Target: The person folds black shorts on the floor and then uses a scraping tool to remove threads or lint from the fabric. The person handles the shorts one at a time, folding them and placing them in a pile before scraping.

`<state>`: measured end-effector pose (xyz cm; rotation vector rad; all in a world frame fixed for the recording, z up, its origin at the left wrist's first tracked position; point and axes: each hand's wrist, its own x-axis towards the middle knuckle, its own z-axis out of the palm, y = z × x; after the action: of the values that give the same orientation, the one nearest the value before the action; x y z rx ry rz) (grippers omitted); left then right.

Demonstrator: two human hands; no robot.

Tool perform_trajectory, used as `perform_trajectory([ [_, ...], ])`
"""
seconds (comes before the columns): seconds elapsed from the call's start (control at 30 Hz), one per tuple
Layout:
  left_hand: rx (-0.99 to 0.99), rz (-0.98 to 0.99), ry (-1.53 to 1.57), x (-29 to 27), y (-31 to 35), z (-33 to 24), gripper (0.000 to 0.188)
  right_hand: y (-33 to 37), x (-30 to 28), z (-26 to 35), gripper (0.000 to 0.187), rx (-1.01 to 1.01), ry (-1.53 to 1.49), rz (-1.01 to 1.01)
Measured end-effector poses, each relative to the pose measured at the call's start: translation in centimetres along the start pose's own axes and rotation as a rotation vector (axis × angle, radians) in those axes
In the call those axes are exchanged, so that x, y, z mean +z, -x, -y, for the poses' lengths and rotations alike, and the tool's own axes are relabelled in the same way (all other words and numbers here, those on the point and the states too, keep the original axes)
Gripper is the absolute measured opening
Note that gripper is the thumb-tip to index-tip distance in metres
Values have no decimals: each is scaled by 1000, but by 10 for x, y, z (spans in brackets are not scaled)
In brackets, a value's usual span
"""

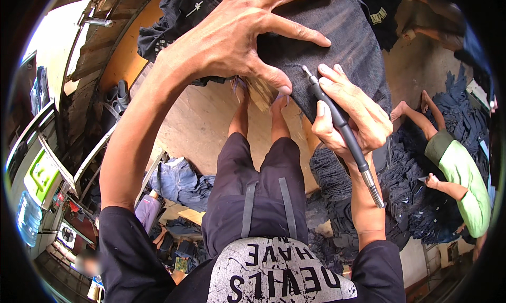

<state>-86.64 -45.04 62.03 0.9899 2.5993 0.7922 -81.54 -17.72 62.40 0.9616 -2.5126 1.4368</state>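
Observation:
Dark denim (350, 37) is stretched over a rounded form at the top middle. My left hand (237, 34) lies on it with its fingers spread wide, the thumb near the cloth's near edge. My right hand (358, 110) grips a black pen-shaped rotary tool handpiece (340, 121) with a silver spring end. Its small metal tip (304, 69) points at the denim between my two hands, touching or very close to it. Near the tip a faint scuffed line shows on the cloth. What supports the denim underneath is hidden.
Piles of dark denim (363, 197) lie at the right, near a person in a light green shirt (464, 176). Blue jeans (179, 179) rest at the lower left. Sandals (118, 95) and a large water bottle (29, 216) are at the left. Another person's arms (435, 31) show at the upper right.

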Motion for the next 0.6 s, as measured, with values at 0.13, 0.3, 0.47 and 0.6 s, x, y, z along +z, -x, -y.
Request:
perform_trajectory([
  [0.13, -5, 14, -21, 2, -3, 5, 85, 3, -2, 0, 32, 28, 8, -6],
  [0.3, -31, 47, -7, 4, -2, 8, 84, 6, -4, 1, 32, 60, 25, -27],
  [0.47, -4, 13, -21, 3, -3, 6, 89, 1, -5, 5, 33, 86, 7, -29],
  [0.6, 29, -31, 90, 1, -1, 4, 93, -6, 4, 12, 34, 111, 28, -1],
])
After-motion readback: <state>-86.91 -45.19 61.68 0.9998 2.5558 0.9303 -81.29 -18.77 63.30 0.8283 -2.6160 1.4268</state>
